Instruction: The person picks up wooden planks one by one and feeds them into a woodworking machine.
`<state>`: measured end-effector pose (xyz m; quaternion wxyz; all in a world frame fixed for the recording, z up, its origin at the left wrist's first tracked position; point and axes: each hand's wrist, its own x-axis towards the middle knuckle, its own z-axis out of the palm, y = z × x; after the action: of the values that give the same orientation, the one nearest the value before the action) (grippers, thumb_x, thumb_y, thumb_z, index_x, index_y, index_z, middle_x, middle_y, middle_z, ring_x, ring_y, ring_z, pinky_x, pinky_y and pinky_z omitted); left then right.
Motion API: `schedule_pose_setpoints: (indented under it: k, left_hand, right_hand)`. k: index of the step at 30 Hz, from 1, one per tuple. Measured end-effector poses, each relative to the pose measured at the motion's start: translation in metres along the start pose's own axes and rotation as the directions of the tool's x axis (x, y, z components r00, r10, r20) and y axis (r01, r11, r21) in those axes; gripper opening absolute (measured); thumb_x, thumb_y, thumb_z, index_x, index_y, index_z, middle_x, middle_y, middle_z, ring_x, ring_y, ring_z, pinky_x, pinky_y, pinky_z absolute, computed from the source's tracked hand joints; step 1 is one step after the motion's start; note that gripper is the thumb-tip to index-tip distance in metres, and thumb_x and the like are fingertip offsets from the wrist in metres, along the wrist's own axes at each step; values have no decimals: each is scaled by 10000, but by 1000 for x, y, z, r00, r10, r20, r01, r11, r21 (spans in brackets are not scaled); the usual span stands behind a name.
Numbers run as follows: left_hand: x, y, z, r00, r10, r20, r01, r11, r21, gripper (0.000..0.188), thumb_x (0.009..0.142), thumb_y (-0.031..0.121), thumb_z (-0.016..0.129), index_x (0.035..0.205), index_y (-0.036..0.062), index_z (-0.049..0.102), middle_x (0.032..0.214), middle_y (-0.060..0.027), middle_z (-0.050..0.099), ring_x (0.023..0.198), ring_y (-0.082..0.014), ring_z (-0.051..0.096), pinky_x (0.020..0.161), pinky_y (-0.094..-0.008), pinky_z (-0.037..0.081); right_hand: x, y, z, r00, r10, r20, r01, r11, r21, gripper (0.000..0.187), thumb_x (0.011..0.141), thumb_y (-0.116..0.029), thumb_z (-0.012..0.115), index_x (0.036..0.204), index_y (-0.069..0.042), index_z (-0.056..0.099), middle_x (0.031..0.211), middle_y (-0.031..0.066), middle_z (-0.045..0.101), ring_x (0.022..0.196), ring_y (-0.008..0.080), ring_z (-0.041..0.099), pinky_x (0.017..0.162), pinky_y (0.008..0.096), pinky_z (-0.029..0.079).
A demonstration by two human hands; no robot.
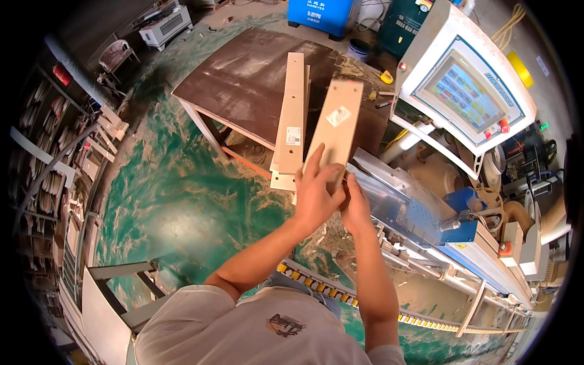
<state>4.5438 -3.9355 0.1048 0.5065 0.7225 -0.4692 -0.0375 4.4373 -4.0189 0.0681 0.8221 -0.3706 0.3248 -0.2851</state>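
Note:
A pale wooden board (331, 125) with a white label and holes near its far end points away from me, over the table's right part. My left hand (316, 190) lies across its near end, the index finger stretched along the top face and the other fingers curled at the edge. My right hand (354, 204) is closed at the near right corner of the same board, its fingers partly hidden. Just left of it, a small stack of similar drilled boards (292, 109) lies on the brown table (234, 79), its near ends jutting past the table edge.
To the right stand a control panel with a touchscreen (462, 91) and a long machine with a metal bed (389, 194). A yellow-and-black roller strip (316, 284) runs in front of me. A yellow tape measure (386, 77) sits at the table's far right. Shelves (45, 140) of wood pieces stand left.

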Motion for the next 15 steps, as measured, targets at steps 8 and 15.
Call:
schedule_pose_setpoints:
  k: [8, 15]
  left_hand:
    - [101, -181, -79, 989, -126, -72, 132, 986, 98, 537, 764, 164, 738, 1295, 112, 682, 1611, -179, 441, 1146, -355, 698, 1079, -583, 383]
    - [104, -301, -33, 996, -48, 76, 12, 911, 413, 503, 764, 129, 743, 1263, 161, 684, 1589, -113, 465, 1388, -329, 508, 1118, -568, 373]
  right_hand:
    - [78, 31, 50, 952, -304, 45, 226, 590, -775, 723, 952, -446, 723, 1463, 13, 499, 1413, 256, 597, 1260, 353, 628, 1049, 415, 501]
    - [116, 74, 45, 948, -285, -141, 68, 613, -787, 632, 910, -421, 765, 1321, 35, 616, 1240, 227, 687, 1132, 321, 668, 979, 399, 505]
